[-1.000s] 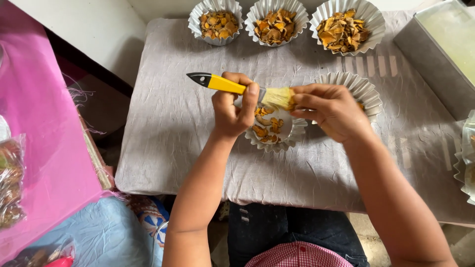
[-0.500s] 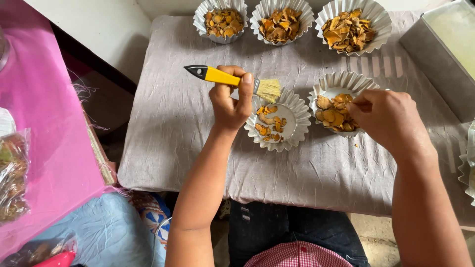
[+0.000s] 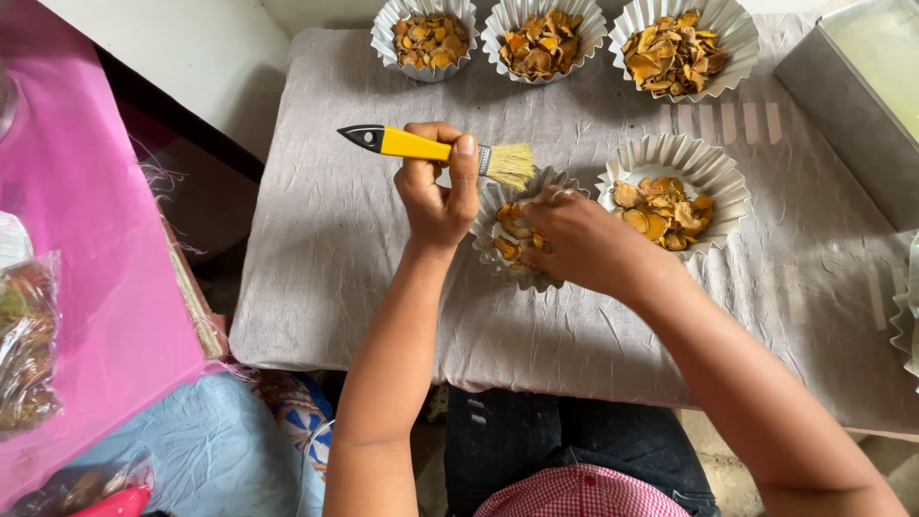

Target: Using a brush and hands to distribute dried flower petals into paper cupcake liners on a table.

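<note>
we hold the brush [image 3: 436,149] in our left hand [image 3: 436,196], fingers wrapped shut around its yellow handle with the thumb laid along the top. its long axis runs nearly level across the view, black-tipped handle end pointing left and the pale bristles pointing right, so the bristle tip hangs just over the upper rim of the near foil cup [image 3: 503,244]. our right hand [image 3: 579,244] is down in that same cup, fingers curled into the orange dried slices [image 3: 509,241]; we cannot tell whether it pinches a slice or only presses on them, as the fingertips are hidden. so the cup lies right of the left hand and under the right hand, and the right hand is the nearer of the two to the slices, while the brush sits just above and left of them.

counting on the grey cloth-covered worktop [image 3: 335,249]: five filled fluted foil cups, three in a row along the far edge [image 3: 538,38] and two nearer us, the one being worked and a wider one [image 3: 670,196] just to its right, the two rims close together. one brush. a metal tray [image 3: 842,105] stands at the far right, and the edge of another fluted cup [image 3: 905,321] shows at the right border. a pink surface [image 3: 86,258] lies to the left.
</note>
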